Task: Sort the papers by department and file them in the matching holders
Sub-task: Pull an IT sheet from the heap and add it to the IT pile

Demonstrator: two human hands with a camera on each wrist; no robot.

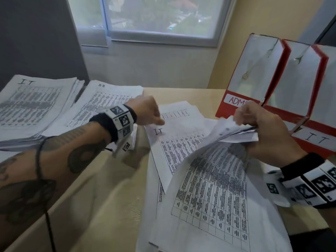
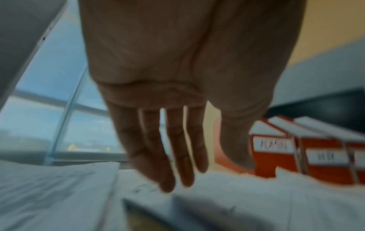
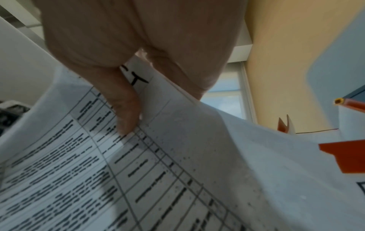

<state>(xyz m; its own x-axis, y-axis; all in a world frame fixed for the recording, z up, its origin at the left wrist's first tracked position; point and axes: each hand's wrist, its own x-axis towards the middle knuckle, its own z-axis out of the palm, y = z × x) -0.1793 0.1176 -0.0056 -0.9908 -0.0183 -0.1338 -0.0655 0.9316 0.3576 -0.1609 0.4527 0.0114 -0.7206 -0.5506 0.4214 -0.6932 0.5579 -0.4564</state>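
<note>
A loose pile of printed table sheets point(image 1: 209, 197) lies on the desk in front of me. My right hand point(image 1: 258, 128) pinches the top edge of several lifted sheets point(image 1: 227, 135), thumb point(image 3: 124, 109) on a page point(image 3: 177, 156) marked IT. Under them lies a sheet marked IT point(image 1: 174, 142). My left hand point(image 1: 152, 113) hovers at its top left corner with its fingers point(image 2: 173, 148) straight and holding nothing; whether they touch the paper is not clear. Red holders stand at the right, one labelled ADMIN point(image 1: 238, 103) and one labelled IT point(image 1: 316, 140).
Two sorted stacks lie at the far left: one marked IT point(image 1: 31, 102), and one point(image 1: 109, 100) beside it whose heading is too small to read. The beige desk point(image 1: 101, 188) shows between them and the pile. A window and a wall stand behind.
</note>
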